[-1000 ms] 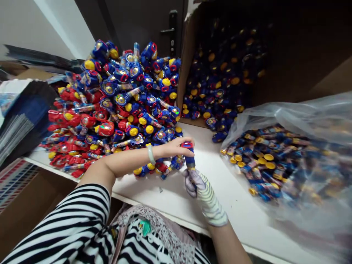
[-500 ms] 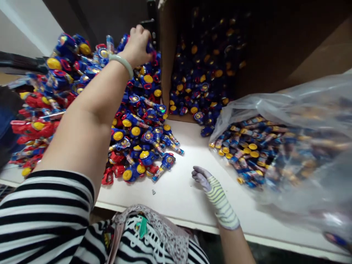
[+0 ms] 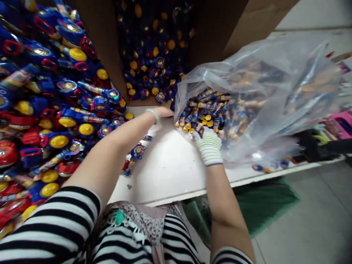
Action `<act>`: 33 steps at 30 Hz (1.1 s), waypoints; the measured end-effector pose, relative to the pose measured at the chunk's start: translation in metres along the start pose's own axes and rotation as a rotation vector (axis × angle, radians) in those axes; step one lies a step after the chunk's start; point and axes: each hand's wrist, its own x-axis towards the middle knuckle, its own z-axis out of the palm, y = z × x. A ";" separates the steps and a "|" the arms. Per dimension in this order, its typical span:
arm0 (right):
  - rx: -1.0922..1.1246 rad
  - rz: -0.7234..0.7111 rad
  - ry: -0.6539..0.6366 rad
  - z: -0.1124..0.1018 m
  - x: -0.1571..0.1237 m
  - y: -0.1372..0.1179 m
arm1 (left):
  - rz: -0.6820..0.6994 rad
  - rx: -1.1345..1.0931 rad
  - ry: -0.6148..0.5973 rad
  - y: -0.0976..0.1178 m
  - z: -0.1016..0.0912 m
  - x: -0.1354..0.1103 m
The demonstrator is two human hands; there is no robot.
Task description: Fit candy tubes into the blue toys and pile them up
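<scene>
My bare left hand (image 3: 164, 111), with a pale bangle on the wrist, reaches to the front of the cardboard box. Its fingertips are blurred and partly hidden beside a blue toy watch (image 3: 172, 104), so its grip cannot be told. In a striped glove, my right hand (image 3: 208, 143) is at the mouth of a clear plastic bag (image 3: 277, 66). Its thumb and fingers are apart among small printed tubes with yellow ends (image 3: 207, 118). Nothing clearly held shows in it. Between my arms, a blue toy watch with a tube attached (image 3: 136, 152) lies on the white table (image 3: 167, 170).
A big heap of blue and red toy watches (image 3: 59, 141) covers the left side. The cardboard box (image 3: 103, 47) behind holds many blue ones. At the far right stand a black object (image 3: 310, 145) and a pink item (image 3: 343, 124). Green sheeting (image 3: 266, 201) lies below the table edge.
My view has swung to the right. My left hand has come from the top of the heap to the box front. My right hand has moved forward from the bare table into the tubes.
</scene>
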 end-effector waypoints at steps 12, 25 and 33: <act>0.480 -0.326 0.060 0.000 -0.020 -0.008 | 0.092 -0.120 -0.042 -0.021 -0.055 -0.097; 0.246 -0.588 -0.189 -0.037 -0.086 -0.073 | 0.369 -0.282 -0.301 -0.032 -0.069 -0.185; 0.416 -0.516 -0.262 -0.033 -0.109 -0.076 | 0.388 -0.371 -0.413 -0.029 -0.070 -0.203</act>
